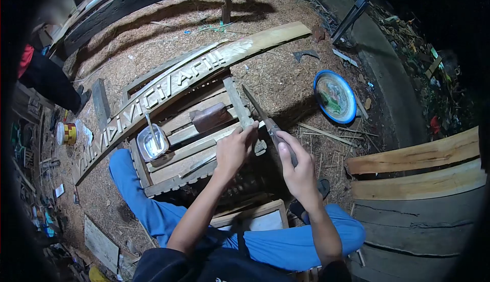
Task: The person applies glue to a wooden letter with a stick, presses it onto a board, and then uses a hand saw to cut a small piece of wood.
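My right hand [298, 167] is closed around the handle of a long knife [261, 109], whose blade points up and to the left. Close beside it, my left hand [236, 147] is closed at the right end of a slatted wooden crate [178, 180], pinching a thin light strip near the knife. On the crate lie a brown block-like piece [210, 118] and a clear plastic container [152, 143] with a brush standing in it. A long curved board [153, 98] with raised letters rests across the crate's far side.
A blue-rimmed basin [334, 97] stands on the shavings-covered ground at right. Pale planks [418, 159] lie at the right edge. A bench [148, 6] is at the top. Another person's dark-clothed leg [53, 85] shows at left, near a yellow-red tin [66, 133].
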Demonstrator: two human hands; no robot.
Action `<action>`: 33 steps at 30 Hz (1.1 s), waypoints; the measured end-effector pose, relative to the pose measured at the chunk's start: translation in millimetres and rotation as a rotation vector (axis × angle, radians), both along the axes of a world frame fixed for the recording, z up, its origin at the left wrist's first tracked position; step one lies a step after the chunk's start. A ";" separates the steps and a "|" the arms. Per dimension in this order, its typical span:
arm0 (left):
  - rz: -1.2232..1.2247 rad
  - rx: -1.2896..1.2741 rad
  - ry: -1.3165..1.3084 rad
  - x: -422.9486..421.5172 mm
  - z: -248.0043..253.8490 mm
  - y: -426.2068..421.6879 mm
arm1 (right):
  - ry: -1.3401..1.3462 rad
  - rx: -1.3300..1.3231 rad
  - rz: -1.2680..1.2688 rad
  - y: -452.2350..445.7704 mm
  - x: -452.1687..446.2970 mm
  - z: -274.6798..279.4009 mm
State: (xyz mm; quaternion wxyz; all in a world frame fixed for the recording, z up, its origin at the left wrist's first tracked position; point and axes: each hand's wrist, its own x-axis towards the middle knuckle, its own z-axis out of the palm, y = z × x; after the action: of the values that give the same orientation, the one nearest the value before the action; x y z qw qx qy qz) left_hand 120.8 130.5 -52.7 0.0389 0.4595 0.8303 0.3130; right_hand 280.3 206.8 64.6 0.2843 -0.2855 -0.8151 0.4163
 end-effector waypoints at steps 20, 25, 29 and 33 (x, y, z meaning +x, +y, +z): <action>-0.061 0.055 -0.056 0.5 5.3 0.4 | -0.072 -0.061 -0.025 -5.5 8.2 5.6; -0.013 -0.015 -0.070 1.1 4.4 -0.4 | -0.110 -0.113 -0.006 1.4 10.0 7.6; -0.031 0.037 -0.057 1.8 0.4 -1.3 | -0.133 -0.066 0.009 -6.9 8.3 17.3; 0.003 0.018 -0.051 -0.7 -3.9 1.9 | -0.053 -0.105 -0.038 -1.0 1.1 -2.6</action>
State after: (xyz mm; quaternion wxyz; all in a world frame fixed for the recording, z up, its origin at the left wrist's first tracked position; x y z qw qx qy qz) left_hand 120.1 132.4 -56.6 0.0556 0.4504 0.8268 0.3322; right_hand 281.4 205.8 61.9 0.2552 -0.3263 -0.7939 0.4451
